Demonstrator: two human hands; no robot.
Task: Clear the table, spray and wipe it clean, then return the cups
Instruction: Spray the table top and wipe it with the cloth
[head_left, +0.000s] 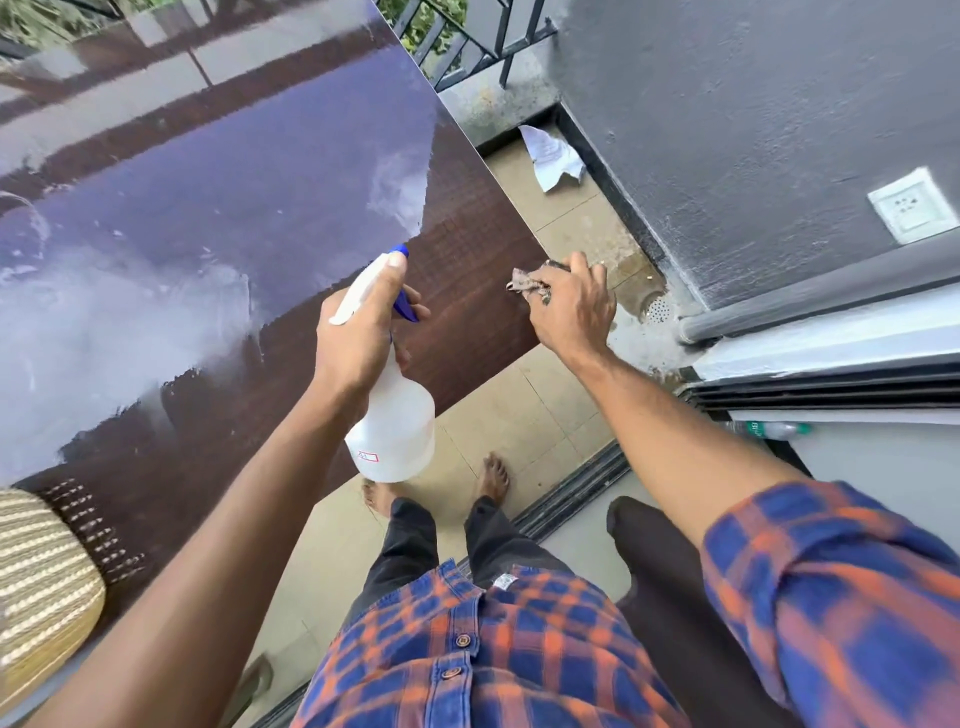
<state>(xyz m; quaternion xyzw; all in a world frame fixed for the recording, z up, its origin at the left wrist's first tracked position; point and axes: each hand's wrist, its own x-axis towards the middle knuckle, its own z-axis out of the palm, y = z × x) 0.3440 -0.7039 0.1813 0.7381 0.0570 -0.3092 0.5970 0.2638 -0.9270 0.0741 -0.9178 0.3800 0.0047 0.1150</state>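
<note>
Head cam, left to right: table (218, 218) stretches far-left, left hand (358, 332) is wrapped round the spray bottle (392, 415) over its near edge, right hand (571, 306) clutches a rag (527, 283) by the right corner, so it's probably nearer for wiping.

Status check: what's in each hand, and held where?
Left hand: spray bottle, grip around the neck, fingers at the blue trigger. Right hand: crumpled cloth, bunched under the fingers at the table edge.
</note>
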